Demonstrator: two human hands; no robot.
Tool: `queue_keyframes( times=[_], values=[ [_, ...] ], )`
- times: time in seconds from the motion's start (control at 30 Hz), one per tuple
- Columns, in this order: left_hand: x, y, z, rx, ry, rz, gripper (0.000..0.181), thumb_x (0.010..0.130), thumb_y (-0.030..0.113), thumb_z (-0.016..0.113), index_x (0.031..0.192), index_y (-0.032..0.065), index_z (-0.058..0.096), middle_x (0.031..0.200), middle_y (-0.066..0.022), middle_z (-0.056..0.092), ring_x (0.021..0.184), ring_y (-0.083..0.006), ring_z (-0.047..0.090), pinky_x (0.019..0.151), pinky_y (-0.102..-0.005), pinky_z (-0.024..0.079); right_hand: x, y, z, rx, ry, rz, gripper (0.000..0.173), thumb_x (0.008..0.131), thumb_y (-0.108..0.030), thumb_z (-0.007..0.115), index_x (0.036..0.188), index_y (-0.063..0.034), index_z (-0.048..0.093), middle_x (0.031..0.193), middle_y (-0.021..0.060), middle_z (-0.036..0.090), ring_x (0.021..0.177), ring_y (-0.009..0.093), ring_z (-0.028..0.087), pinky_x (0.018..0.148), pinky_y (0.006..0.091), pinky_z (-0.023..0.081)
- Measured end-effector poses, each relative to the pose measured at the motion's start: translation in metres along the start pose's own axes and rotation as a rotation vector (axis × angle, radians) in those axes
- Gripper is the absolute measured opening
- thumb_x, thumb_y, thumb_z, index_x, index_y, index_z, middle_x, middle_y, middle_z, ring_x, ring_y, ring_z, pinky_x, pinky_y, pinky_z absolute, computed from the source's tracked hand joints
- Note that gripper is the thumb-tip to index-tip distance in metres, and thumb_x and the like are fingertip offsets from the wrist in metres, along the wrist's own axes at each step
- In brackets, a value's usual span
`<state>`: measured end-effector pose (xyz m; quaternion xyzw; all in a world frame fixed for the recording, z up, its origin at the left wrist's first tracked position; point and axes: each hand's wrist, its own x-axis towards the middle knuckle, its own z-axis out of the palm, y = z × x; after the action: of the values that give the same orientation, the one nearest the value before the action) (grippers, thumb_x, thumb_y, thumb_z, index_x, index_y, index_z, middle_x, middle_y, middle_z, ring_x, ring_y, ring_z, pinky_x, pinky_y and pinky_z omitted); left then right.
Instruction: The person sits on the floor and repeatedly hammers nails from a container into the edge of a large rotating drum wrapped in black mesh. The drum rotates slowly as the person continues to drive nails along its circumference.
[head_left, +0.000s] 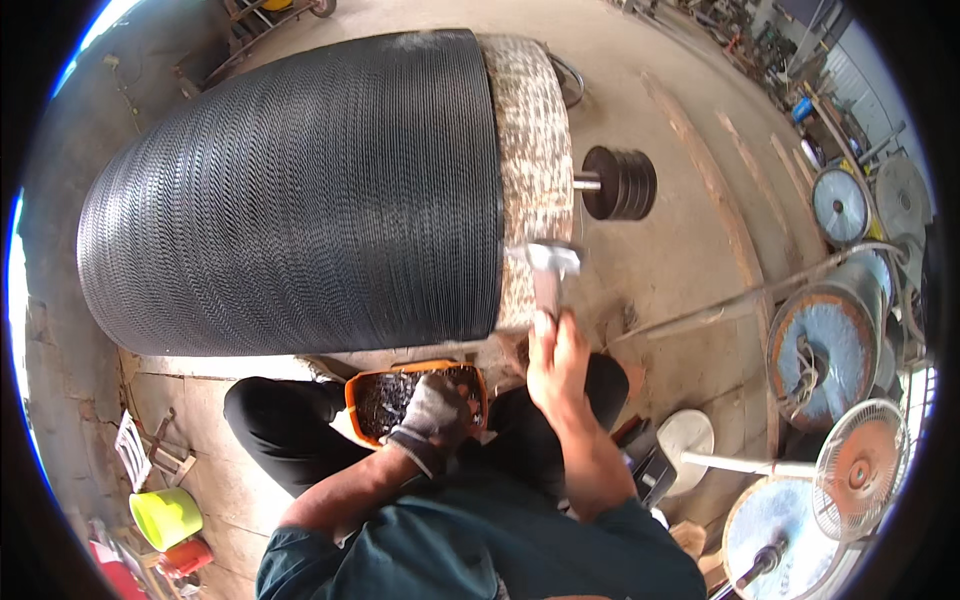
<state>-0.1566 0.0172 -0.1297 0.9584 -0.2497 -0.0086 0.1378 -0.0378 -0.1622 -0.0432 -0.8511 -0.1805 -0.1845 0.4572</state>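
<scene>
My right hand (556, 360) is closed around the handle of a hammer (553, 259), whose metal head is over the pale, rough end band (531, 150) of a large drum. Dark, ridged, closely set rows (322, 202) cover the rest of the drum. My left hand (435, 409), in a grey work glove, is down in an orange container (352, 412) of small dark metal pieces between my knees. The glove's fingertips are hidden, so whether they hold a piece does not show.
A shaft with a dark grooved pulley (619, 183) sticks out from the drum's right end. At right stand a pedestal fan (861, 471) and several metal-ended rollers (823, 356). A yellow-green bucket (166, 517) is at lower left.
</scene>
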Motion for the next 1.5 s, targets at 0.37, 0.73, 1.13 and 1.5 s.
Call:
queue_keyframes(
  times=[0.37, 0.73, 1.13, 1.5],
  values=[
    [0.009, 0.015, -0.022, -0.215, 0.310, -0.099, 0.020, 0.077, 0.017, 0.075, 0.090, 0.0060, 0.064, 0.087, -0.0140, 0.063, 0.077, -0.0381, 0.060, 0.066, -0.0510, 0.047, -0.017, -0.010, -0.008, 0.217, 0.110, 0.040, 0.016, 0.103, -0.013, 0.056, 0.098, 0.0027, 0.055, 0.074, 0.0207, 0.064, 0.056, 0.023, 0.063, 0.048, 0.0346, 0.047],
    [0.018, 0.012, -0.034, -0.149, 0.192, -0.167, 0.043, 0.075, 0.024, 0.081, 0.101, 0.0005, 0.056, 0.086, -0.0186, 0.061, 0.075, -0.0389, 0.060, 0.065, -0.0513, 0.045, -0.017, -0.018, -0.007, 0.164, 0.174, -0.086, 0.024, 0.107, -0.023, 0.051, 0.104, 0.0008, 0.053, 0.068, 0.0042, 0.055, 0.052, 0.014, 0.050, 0.048, 0.0278, 0.044],
    [0.035, 0.004, -0.064, -0.220, 0.462, -0.224, 0.011, 0.085, 0.005, 0.061, 0.094, 0.0052, 0.055, 0.081, -0.0160, 0.060, 0.067, -0.0378, 0.061, 0.055, -0.0497, 0.049, -0.007, -0.006, -0.009, 0.215, 0.278, -0.261, 0.021, 0.106, -0.021, 0.054, 0.101, -0.0001, 0.052, 0.066, 0.0017, 0.050, 0.053, 0.010, 0.048, 0.045, 0.0237, 0.036],
    [0.109, -0.100, -0.170, 0.517, 1.095, -0.015, 0.046, 0.068, 0.002, 0.069, 0.113, 0.0107, 0.061, 0.107, -0.0080, 0.057, 0.094, -0.0280, 0.062, 0.087, -0.0522, 0.053, 0.001, -0.002, -0.002, -0.205, 0.162, -0.203, 0.017, 0.103, -0.013, 0.056, 0.102, 0.0037, 0.053, 0.071, 0.0161, 0.061, 0.054, 0.028, 0.060, 0.052, 0.0392, 0.048]
  ],
)
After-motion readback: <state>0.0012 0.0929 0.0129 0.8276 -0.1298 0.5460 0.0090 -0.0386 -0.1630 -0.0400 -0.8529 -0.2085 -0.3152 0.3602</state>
